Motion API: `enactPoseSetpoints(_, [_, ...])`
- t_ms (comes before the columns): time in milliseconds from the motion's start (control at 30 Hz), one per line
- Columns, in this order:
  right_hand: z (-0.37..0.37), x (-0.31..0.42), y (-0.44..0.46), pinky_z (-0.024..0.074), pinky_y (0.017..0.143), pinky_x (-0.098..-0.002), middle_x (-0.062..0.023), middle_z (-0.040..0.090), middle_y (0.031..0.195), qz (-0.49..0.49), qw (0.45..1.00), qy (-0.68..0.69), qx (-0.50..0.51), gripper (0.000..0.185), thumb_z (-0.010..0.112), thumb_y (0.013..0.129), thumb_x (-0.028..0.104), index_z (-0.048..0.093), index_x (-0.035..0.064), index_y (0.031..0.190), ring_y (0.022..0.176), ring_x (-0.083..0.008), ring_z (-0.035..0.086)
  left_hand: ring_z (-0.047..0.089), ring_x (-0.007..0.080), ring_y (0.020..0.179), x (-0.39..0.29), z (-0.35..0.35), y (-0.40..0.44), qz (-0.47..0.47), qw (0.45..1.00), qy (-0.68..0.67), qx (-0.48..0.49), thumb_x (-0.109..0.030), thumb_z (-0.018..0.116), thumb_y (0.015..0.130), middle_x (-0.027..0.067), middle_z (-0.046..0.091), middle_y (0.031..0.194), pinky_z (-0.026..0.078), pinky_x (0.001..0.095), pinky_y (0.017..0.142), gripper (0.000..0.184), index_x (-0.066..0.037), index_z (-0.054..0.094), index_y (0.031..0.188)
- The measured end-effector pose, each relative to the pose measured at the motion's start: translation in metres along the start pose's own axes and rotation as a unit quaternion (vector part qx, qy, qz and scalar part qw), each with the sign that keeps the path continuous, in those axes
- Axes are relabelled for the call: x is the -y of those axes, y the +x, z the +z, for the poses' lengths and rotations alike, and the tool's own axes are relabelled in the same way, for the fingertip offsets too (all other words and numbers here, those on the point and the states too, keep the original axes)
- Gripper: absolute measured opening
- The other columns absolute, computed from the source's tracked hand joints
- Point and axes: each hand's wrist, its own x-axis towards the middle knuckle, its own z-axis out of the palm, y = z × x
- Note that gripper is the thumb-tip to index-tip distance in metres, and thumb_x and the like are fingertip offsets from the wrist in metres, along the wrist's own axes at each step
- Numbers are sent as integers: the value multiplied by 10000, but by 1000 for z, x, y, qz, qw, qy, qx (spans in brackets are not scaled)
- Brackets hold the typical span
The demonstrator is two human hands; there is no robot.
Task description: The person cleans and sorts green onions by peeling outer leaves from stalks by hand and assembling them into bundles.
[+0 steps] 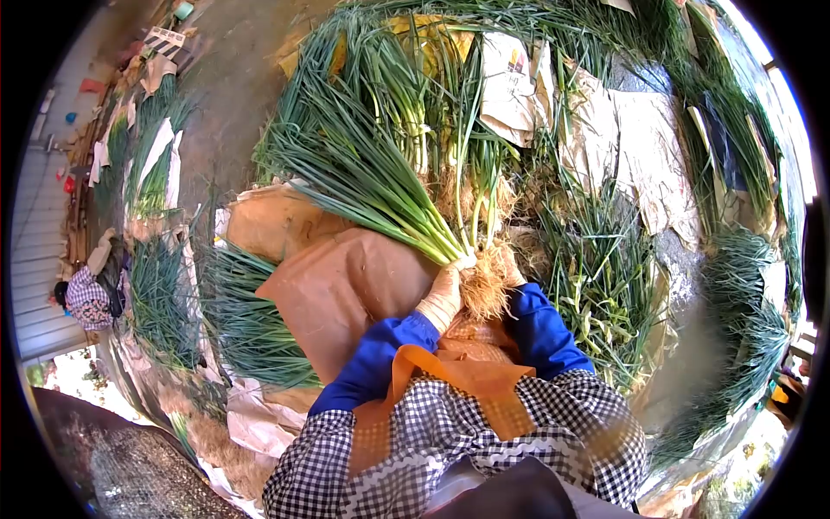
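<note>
My left hand (443, 298) is closed around the white lower stems of a bunch of green onions (406, 208). Its long leaves fan out to the upper left, and its tangled tan roots (486, 290) hang toward me. On the other side of those roots is my right hand (513, 268), close against them. Roots hide most of its fingers, so its grip cannot be made out. Just beyond my hands lie more green onions (415, 112), root ends toward me. A brown sheet (354, 290) spreads beside my left forearm.
Green onions lie in heaps at left (251, 303) and right (735, 320). Loose leaves (605, 294) cover the ground beside my right arm. Pale sacking (648, 156) and a printed white bag (510, 86) lie farther out. Another person (89, 294) is at the far left.
</note>
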Motion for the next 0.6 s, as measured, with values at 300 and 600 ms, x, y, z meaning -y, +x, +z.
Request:
enactPoseSetpoints(300, [-1, -42, 27, 521, 585, -321, -100, 585, 770, -9, 985, 162, -64, 81, 549, 785, -24, 544, 35, 840, 686, -227, 604, 590, 201, 863, -6, 3, -4, -3, 998, 0, 55, -86, 571, 748, 79, 615, 920, 491, 337, 808, 324, -10, 548, 1063])
enactPoseSetpoints(600, [-36, -66, 2, 404, 799, -263, -3, 594, 920, -104, 965, -229, -79, 235, 459, 866, 315, 558, 150, 1000, 877, -146, 528, 580, 204, 916, -3, 2, 0, -60, 987, 35, 146, -74, 576, 742, 100, 618, 994, 453, 312, 872, 329, 14, 555, 1059])
